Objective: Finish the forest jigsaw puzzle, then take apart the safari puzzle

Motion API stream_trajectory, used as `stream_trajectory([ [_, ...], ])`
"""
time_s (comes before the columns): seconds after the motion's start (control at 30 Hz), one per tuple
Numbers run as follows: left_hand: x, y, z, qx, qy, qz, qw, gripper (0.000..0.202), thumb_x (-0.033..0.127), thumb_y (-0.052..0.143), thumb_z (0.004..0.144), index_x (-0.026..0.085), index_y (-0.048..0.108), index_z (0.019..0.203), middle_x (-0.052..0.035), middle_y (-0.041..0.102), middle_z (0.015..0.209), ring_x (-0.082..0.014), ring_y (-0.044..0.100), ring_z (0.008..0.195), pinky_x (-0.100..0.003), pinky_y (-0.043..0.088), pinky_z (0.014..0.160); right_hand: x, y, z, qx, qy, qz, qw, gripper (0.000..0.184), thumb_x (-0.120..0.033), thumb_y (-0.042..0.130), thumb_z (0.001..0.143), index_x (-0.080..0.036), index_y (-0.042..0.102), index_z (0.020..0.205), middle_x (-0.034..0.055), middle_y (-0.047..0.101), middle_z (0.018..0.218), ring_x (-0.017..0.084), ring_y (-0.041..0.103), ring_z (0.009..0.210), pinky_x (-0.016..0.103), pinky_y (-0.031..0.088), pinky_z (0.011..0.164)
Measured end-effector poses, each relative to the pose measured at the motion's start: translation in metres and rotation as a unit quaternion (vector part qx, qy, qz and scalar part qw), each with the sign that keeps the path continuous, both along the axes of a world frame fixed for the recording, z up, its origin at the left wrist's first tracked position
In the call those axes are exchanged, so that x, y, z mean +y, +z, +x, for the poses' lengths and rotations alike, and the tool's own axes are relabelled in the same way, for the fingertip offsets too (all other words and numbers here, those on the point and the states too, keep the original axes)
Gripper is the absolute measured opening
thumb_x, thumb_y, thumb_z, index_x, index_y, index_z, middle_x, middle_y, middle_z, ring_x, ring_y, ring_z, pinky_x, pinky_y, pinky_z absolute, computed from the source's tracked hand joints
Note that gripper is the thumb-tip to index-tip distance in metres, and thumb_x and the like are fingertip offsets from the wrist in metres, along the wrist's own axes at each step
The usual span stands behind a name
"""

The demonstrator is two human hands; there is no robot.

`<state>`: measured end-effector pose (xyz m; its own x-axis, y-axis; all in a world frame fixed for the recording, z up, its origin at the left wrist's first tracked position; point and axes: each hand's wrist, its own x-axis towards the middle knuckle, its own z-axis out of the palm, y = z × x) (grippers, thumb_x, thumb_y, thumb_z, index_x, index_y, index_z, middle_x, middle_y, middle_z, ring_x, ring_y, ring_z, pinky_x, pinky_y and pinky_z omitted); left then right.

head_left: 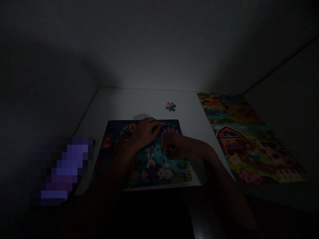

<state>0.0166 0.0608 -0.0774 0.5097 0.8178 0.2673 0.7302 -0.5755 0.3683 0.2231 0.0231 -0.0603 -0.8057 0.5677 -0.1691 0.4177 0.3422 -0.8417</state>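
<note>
A dark jigsaw puzzle (149, 172) with rabbits, flowers and a purple peacock lies flat in front of me. My left hand (147, 130) rests over its upper middle, with the fingers bent and close together, the tips pointing right near the top edge. Over the right half is my right hand (177, 146), its fingers curled in towards the puzzle's middle just below the peacock. Both hands look closed, but the dim light and the fingers hide what, if anything, is between them. Beyond the puzzle's top edge lies a loose puzzle piece (170, 107), orange, pink and teal.
The white tabletop (124, 103) meets a pale wall (159, 59) at the back. To the right lie a farm picture (251, 156) with a barn and cow, and another colourful picture (229, 108) behind it. A blurred, purple-lit object (67, 169) is at the left edge.
</note>
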Motion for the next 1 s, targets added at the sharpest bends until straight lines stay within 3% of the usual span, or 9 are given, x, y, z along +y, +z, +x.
stream_trajectory([
  [0.3,-0.001,-0.001,0.0,-0.002,-0.005,0.001,1.0,0.021,0.025,0.05,0.097,0.02,0.07,0.094,-0.0058,0.07,0.098,-0.0217,0.062,0.096,-0.041,0.049,0.091,-0.006,0.006,-0.004,-0.035,-0.017,0.022,0.999,0.017,-0.012,0.066,0.075,-0.018,0.063,0.091,0.0028,0.064,0.091,0.015,0.055,0.077,0.028,0.038,0.066],
  [0.53,-0.002,-0.001,0.0,0.005,-0.001,0.001,1.0,0.019,0.024,0.052,0.095,0.021,0.071,0.095,-0.006,0.07,0.1,-0.0226,0.062,0.098,-0.041,0.048,0.093,-0.009,0.001,-0.008,-0.048,-0.026,0.081,0.995,0.013,-0.018,0.069,0.08,-0.019,0.062,0.09,0.004,0.063,0.091,0.017,0.056,0.079,0.028,0.039,0.067],
  [0.8,-0.002,-0.002,0.001,0.008,0.0,-0.005,1.0,0.02,0.022,0.052,0.095,0.017,0.07,0.1,-0.0076,0.07,0.103,-0.0236,0.061,0.1,-0.043,0.048,0.094,0.003,-0.01,0.003,0.01,-0.03,0.018,0.999,0.019,-0.002,0.054,0.079,-0.018,0.063,0.084,-0.0002,0.065,0.082,0.012,0.057,0.072,0.023,0.043,0.065],
  [0.93,-0.003,0.001,0.001,0.011,0.011,-0.01,1.0,0.02,0.022,0.052,0.095,0.019,0.07,0.101,-0.0062,0.07,0.104,-0.0229,0.061,0.102,-0.041,0.047,0.095,0.01,-0.014,0.005,0.029,-0.055,0.003,0.998,0.005,-0.015,0.064,0.077,-0.019,0.062,0.077,0.0,0.065,0.079,0.014,0.058,0.072,0.024,0.043,0.064],
  [1.0,-0.004,0.002,0.002,0.01,0.013,-0.016,1.0,0.019,0.022,0.052,0.095,0.021,0.07,0.101,-0.0052,0.07,0.105,-0.0223,0.061,0.103,-0.04,0.047,0.095,0.017,-0.017,0.01,0.069,-0.119,-0.007,0.99,0.004,-0.023,0.064,0.078,-0.02,0.061,0.08,0.0001,0.065,0.079,0.015,0.058,0.072,0.025,0.044,0.064],
])
